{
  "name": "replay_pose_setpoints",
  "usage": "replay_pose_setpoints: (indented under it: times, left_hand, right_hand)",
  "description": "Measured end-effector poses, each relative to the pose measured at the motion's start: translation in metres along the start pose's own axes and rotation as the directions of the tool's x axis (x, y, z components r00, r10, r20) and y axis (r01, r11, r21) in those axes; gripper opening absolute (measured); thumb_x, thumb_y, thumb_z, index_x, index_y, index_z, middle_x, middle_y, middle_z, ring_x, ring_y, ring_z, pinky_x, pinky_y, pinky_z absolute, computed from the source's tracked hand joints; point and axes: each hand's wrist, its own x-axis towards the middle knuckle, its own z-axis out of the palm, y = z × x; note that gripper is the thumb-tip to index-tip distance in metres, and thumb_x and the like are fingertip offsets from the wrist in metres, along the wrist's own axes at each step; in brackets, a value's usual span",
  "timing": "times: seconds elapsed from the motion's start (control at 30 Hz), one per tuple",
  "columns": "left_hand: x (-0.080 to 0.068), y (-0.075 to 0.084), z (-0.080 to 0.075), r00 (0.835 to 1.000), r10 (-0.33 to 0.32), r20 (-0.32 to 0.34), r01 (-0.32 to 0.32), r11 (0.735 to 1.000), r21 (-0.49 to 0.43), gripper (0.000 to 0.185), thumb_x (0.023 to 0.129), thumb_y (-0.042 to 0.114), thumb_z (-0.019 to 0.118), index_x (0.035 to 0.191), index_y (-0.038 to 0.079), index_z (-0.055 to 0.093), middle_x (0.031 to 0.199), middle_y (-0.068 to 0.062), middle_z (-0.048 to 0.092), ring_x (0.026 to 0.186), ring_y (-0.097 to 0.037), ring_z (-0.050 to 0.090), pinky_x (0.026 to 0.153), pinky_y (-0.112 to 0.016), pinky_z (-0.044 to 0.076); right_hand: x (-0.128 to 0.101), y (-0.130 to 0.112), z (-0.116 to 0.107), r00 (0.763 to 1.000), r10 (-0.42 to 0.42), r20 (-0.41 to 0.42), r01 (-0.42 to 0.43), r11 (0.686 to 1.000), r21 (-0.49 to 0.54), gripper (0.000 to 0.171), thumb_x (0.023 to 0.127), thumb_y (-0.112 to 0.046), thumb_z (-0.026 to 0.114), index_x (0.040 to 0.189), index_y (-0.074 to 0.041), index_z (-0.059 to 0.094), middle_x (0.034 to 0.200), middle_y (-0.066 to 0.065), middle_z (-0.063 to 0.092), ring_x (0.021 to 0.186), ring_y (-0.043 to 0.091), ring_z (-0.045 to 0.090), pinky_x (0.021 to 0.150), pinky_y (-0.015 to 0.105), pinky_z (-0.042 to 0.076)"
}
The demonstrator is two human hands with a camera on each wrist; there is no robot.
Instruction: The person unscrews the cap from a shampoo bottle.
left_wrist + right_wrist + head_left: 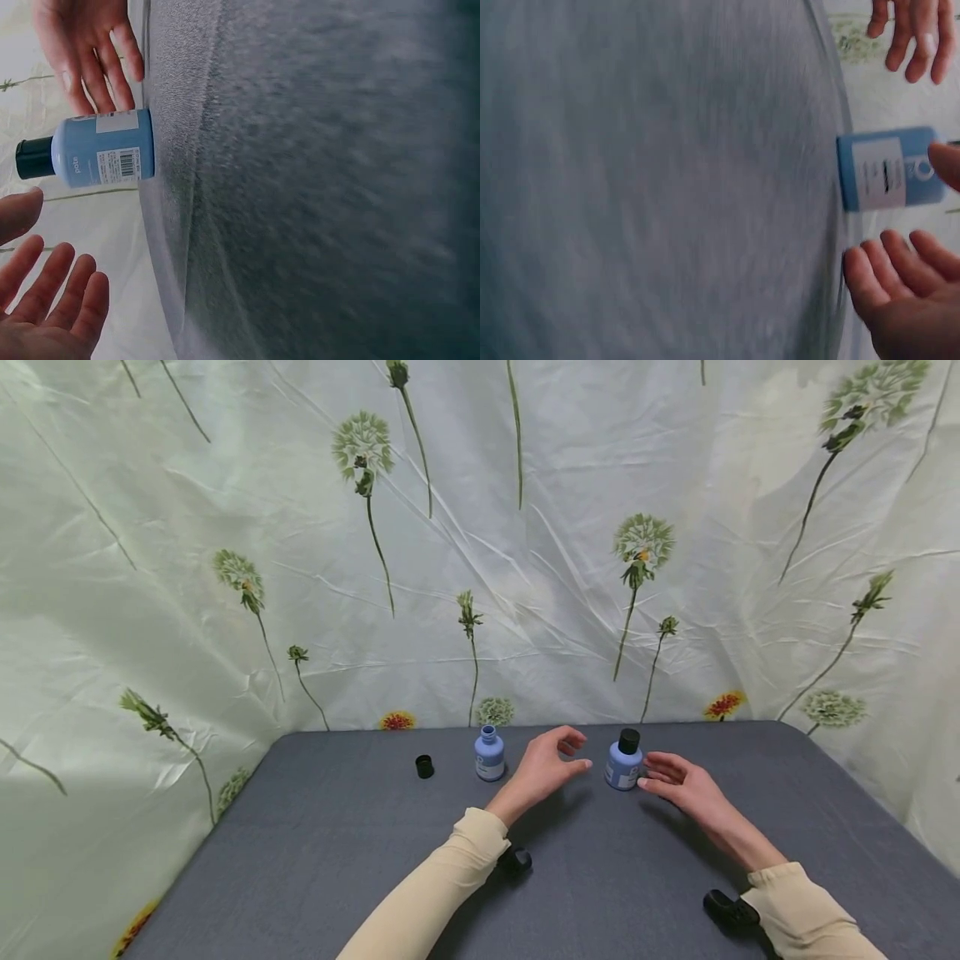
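A blue bottle with a black cap (623, 766) stands upright between the two hands; white labels show on it in both wrist views. My right hand (684, 785) is just right of it, fingers loosely bent. In the right wrist view a small gap separates those fingers (900, 274) from the bottle (881, 171). My left hand (542, 767) hovers to its left, thumb and fingers apart, holding nothing. Left of that hand is a second blue bottle (490, 756), upright, its neck uncapped. A loose black cap (424, 767) lies farther left.
The dark grey cloth-covered table (337, 860) reaches back to a pale curtain (525, 568) printed with flowers. Black wrist devices (731, 912) hang below both sleeves, close over the table.
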Motion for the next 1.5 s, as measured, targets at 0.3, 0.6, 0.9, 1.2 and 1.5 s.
replay_pose_setpoints:
  times: [0.3,0.6,0.9,1.2,1.5]
  left_hand:
    - [0.016,0.008,0.008,1.000,0.003,0.007,-0.003,1.000,-0.013,0.033,0.089,0.023,0.075,0.120,0.020,0.066,0.114,0.006,0.065,0.102,-0.007,0.061,0.086,-0.030,0.049]
    - [0.026,0.013,0.014,0.999,0.038,-0.021,-0.039,0.997,-0.071,0.034,0.087,0.021,0.077,0.119,0.017,0.068,0.112,0.002,0.068,0.099,-0.005,0.061,0.086,-0.028,0.049]
    - [0.036,0.019,0.022,0.997,0.076,0.010,-0.074,0.989,-0.129,0.039,0.087,0.015,0.077,0.124,0.012,0.066,0.115,0.001,0.067,0.103,-0.004,0.060,0.086,-0.025,0.049]
    - [0.042,0.029,0.028,0.997,0.060,0.041,-0.054,0.989,-0.140,0.030,0.086,0.010,0.078,0.115,0.015,0.072,0.103,0.007,0.069,0.097,-0.006,0.063,0.074,-0.020,0.049]
    - [0.043,0.031,0.035,0.999,0.038,-0.031,-0.042,0.988,-0.150,0.023,0.083,0.007,0.080,0.104,0.015,0.075,0.091,0.009,0.069,0.091,-0.008,0.064,0.071,-0.020,0.049]
  right_hand:
    - [0.012,0.003,-0.006,0.996,-0.011,0.084,0.015,0.999,-0.043,0.078,0.093,-0.031,0.069,0.148,0.008,0.030,0.145,0.031,0.040,0.133,0.047,0.040,0.101,0.056,0.040]
    - [0.023,0.003,-0.005,0.995,-0.025,0.098,0.028,0.999,-0.032,0.078,0.092,-0.029,0.071,0.148,0.007,0.030,0.147,0.031,0.038,0.133,0.046,0.040,0.100,0.054,0.041]
    - [0.031,0.002,0.001,0.995,-0.030,0.099,0.035,0.998,-0.053,0.078,0.091,-0.029,0.072,0.147,0.008,0.032,0.145,0.032,0.040,0.132,0.047,0.040,0.102,0.055,0.040]
    - [0.034,0.000,0.005,0.994,-0.060,0.092,0.064,0.997,-0.049,0.068,0.092,-0.026,0.071,0.143,0.008,0.040,0.135,0.029,0.052,0.125,0.041,0.051,0.095,0.049,0.047]
    - [0.031,0.002,0.007,0.996,-0.056,0.064,0.060,0.996,-0.059,0.065,0.093,-0.024,0.071,0.139,0.011,0.043,0.129,0.028,0.057,0.118,0.037,0.057,0.091,0.044,0.050]
